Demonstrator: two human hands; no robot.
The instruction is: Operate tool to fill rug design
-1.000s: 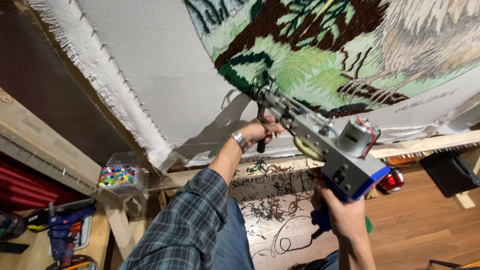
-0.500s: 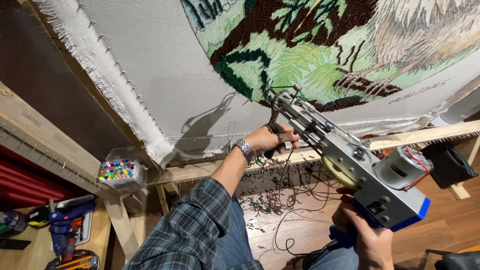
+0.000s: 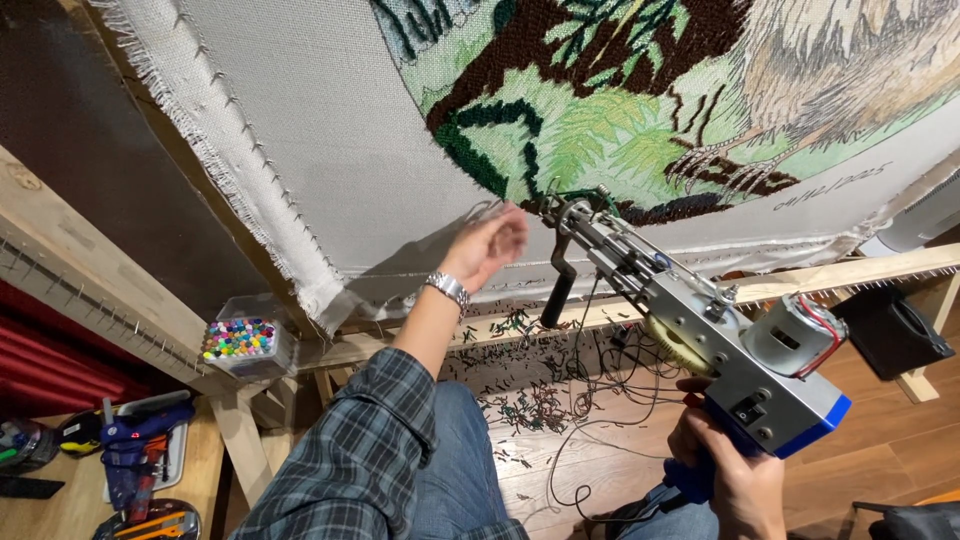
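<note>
1. Step: tufting gun (image 3: 700, 330), gripped by the right hand (image 3: 725, 475), needle at the rug's (image 3: 620, 120) dark border.
2. Left hand (image 3: 490, 245): fingers wide, holding nothing, beside the cloth.
3. Next, judged: steadying the gun's front handle.

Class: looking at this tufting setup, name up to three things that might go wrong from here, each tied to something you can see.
1. The left hand hovers open by the cloth, close to the needle of the tufting gun; a jab seems possible.
2. Only the right hand grips the gun; its front handle is free, so the tip may wander.
3. Loose yarn hangs below the gun and could snag.
</note>
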